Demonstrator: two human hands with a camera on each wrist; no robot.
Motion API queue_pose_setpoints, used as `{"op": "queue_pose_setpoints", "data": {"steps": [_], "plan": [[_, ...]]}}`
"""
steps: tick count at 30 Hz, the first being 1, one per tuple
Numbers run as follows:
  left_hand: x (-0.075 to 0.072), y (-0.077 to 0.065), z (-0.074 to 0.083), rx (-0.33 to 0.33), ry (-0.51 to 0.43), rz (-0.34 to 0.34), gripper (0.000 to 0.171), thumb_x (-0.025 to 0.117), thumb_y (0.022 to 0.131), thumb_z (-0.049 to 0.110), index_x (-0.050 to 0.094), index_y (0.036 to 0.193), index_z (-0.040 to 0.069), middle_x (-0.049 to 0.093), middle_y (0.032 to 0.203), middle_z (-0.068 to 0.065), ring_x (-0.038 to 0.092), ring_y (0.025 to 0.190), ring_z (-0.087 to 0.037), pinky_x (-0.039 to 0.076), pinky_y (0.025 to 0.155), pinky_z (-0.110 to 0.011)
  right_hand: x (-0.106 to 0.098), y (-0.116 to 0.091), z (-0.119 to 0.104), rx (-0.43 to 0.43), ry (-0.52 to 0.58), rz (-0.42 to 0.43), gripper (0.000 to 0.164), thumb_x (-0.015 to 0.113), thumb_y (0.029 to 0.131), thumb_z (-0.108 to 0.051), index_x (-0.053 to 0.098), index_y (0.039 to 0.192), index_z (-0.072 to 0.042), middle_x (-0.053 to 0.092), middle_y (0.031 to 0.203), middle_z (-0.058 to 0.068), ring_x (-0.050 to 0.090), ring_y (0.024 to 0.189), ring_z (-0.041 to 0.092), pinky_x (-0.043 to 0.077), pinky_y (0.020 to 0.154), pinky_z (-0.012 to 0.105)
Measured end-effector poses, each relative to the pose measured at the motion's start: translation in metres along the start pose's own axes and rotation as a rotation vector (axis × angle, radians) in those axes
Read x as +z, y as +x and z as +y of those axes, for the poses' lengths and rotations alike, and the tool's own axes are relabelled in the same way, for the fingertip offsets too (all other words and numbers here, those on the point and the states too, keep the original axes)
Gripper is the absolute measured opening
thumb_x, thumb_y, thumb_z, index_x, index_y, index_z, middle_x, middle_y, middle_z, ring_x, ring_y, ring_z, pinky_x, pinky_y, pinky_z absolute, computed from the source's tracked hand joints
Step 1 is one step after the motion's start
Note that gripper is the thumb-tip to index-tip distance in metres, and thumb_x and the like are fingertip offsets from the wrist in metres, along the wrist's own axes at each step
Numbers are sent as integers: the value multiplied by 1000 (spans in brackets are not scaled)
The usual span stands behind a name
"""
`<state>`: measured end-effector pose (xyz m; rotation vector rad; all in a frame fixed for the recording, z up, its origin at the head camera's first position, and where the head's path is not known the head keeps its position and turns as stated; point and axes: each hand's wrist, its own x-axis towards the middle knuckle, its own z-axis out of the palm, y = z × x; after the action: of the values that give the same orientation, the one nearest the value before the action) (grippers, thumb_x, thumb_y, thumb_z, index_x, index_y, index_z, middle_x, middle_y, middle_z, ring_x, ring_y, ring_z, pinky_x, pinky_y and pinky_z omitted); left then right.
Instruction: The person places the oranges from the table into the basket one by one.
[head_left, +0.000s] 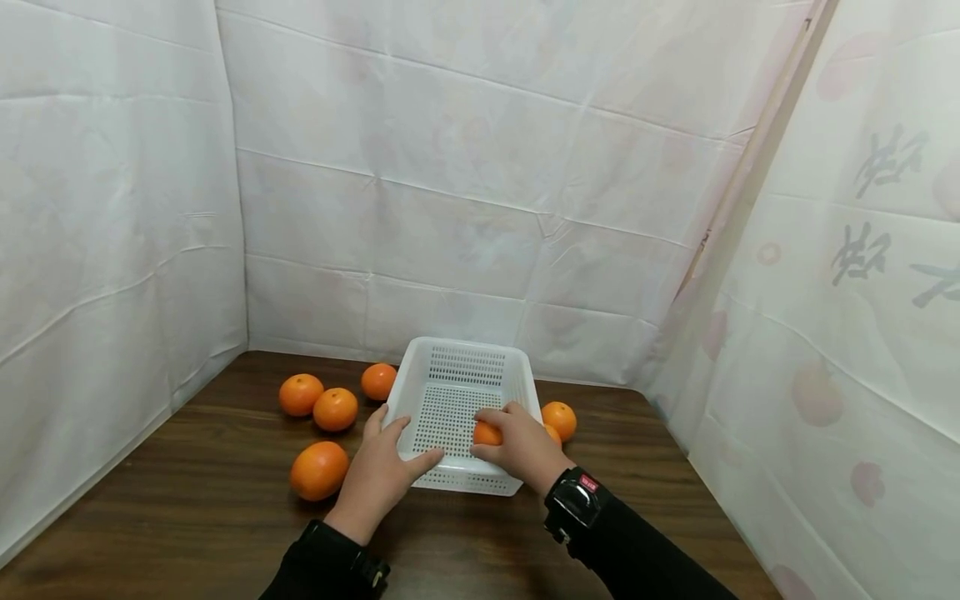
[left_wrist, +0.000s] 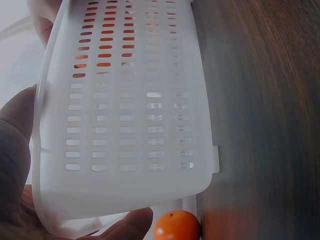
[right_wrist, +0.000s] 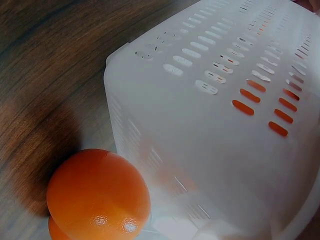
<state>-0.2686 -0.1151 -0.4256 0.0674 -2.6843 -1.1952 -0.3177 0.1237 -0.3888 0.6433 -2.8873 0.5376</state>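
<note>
A white perforated plastic basket stands on the table. My left hand grips its near left corner, the thumb over the near rim and the other fingers along the left side. My right hand holds an orange low inside the basket, at its near right. In the left wrist view, orange colour shows through the slots of the basket wall. Just outside the basket's right side, another orange fills the corner of the right wrist view, partly covering one more.
Left of the basket lie several oranges: one large near my left hand, others farther back. An orange sits to the right, with another partly hidden behind my right hand. White cloth encloses the dark wooden table behind and at both sides.
</note>
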Motion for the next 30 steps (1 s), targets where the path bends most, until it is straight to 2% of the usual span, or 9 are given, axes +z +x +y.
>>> {"op": "queue_pose_setpoints", "data": {"steps": [14, 21, 30], "plan": [[0, 1, -2, 8, 6, -2, 101, 76, 84, 74, 53, 155, 6, 18, 175, -22, 47, 146, -48, 48, 111, -65, -1, 6, -6, 50, -17, -71, 53, 78, 94, -50, 69, 141, -27, 62, 110, 4, 56, 87, 17, 49, 75, 32], [-1, 0, -2, 4, -3, -5, 101, 76, 84, 74, 53, 155, 6, 17, 175, -22, 47, 146, -48, 48, 111, -65, -1, 8, -9, 28, -8, -76, 52, 82, 92, -42, 71, 138, -20, 65, 107, 5, 56, 88, 18, 50, 77, 35], [-1, 1, 0, -3, 2, -10, 103, 75, 83, 77, 54, 154, 7, 18, 175, -22, 47, 146, -49, 48, 111, -66, 0, 11, -8, 11, -31, -79, 50, 83, 91, -41, 73, 135, -21, 71, 107, 3, 57, 90, 17, 51, 81, 35]]}}
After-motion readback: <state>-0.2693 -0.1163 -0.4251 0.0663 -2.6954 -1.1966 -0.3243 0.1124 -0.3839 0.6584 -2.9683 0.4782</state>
